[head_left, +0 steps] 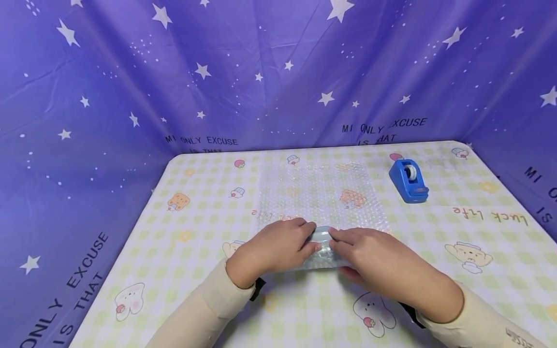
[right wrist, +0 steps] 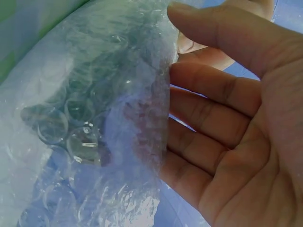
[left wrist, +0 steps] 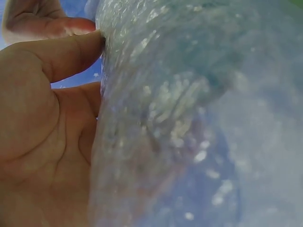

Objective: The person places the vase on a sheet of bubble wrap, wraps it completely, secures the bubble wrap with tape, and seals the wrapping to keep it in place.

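left of the tape dispenser [head_left: 405,186], our left hand [head_left: 283,244] and right hand [head_left: 367,253], partly closed, pinch bubble wrap [head_left: 313,193]. we'd expect it light, soft, slippery; best gripped at both ends.

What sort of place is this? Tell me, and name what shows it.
Probably a makeshift packing spot, perhaps indoors: bubble wrap and a blue tape dispenser are set out in front of a hanging purple star-print fabric.

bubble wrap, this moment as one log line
left hand: holds bubble wrap; right hand: holds bubble wrap; grey-green item: seen through wrap, identity unclear; blue tape dispenser: on table, untouched
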`<move>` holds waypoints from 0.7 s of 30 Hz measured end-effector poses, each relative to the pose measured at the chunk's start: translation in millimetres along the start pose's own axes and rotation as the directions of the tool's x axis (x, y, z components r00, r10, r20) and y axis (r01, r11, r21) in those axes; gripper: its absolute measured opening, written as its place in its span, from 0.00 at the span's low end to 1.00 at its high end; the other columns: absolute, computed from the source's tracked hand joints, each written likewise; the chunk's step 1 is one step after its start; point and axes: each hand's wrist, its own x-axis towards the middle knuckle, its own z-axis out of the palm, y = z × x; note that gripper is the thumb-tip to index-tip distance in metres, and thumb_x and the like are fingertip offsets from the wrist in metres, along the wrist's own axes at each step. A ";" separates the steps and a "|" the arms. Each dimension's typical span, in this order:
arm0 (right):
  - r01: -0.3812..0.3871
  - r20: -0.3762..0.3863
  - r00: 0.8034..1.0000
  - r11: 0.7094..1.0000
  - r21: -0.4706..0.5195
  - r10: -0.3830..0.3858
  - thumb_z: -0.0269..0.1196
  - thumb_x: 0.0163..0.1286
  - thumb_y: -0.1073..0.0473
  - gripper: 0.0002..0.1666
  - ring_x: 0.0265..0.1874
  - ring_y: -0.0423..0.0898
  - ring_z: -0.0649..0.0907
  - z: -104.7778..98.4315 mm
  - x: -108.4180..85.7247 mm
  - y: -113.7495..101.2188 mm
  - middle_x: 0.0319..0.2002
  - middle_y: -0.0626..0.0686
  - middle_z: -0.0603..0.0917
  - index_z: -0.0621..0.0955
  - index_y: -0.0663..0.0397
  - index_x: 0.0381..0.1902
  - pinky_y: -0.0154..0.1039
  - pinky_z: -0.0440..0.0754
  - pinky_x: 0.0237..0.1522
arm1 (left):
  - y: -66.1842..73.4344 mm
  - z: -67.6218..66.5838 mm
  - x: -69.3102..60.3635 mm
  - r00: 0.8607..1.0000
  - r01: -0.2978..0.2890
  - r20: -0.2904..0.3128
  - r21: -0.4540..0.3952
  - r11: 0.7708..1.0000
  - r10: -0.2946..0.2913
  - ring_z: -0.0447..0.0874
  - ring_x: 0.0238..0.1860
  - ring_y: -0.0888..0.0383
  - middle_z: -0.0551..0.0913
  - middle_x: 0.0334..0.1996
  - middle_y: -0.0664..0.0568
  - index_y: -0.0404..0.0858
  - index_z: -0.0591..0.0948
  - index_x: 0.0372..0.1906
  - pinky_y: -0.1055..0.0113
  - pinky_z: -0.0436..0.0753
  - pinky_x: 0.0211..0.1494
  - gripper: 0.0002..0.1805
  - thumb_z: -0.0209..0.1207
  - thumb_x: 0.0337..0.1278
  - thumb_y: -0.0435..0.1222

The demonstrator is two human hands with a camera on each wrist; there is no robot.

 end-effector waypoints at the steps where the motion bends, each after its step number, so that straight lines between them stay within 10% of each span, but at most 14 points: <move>1: 0.001 -0.005 1.000 1.000 0.000 -0.001 0.82 0.50 0.55 0.28 0.47 0.50 0.90 0.5 0.0 0.2 0.57 0.58 0.87 0.86 0.58 0.48 0.47 0.88 0.46 | 0.0 -0.1 -0.2 1.000 -0.001 0.000 0.000 1.000 0.001 0.85 0.56 0.56 0.84 0.56 0.53 0.40 0.78 0.65 0.59 0.83 0.58 0.26 0.49 0.78 0.53; 7: 0.002 -0.032 0.999 1.000 -0.003 -0.002 0.82 0.50 0.56 0.27 0.46 0.50 0.89 2.6 1.5 1.0 0.56 0.58 0.87 0.86 0.57 0.47 0.47 0.87 0.46 | 0.1 -0.8 -0.8 0.996 -0.027 -0.086 0.087 0.996 0.034 0.87 0.48 0.56 0.86 0.50 0.53 0.39 0.81 0.57 0.58 0.84 0.53 0.24 0.51 0.77 0.54; 21: 0.003 -0.107 0.994 1.000 -0.001 -0.003 0.81 0.48 0.57 0.24 0.43 0.49 0.89 10.9 4.0 6.4 0.53 0.57 0.89 0.85 0.55 0.43 0.47 0.87 0.46 | 11.9 -8.9 -6.9 0.939 -0.048 -0.321 0.244 0.969 0.127 0.88 0.38 0.61 0.86 0.41 0.59 0.46 0.83 0.44 0.60 0.83 0.44 0.13 0.62 0.63 0.49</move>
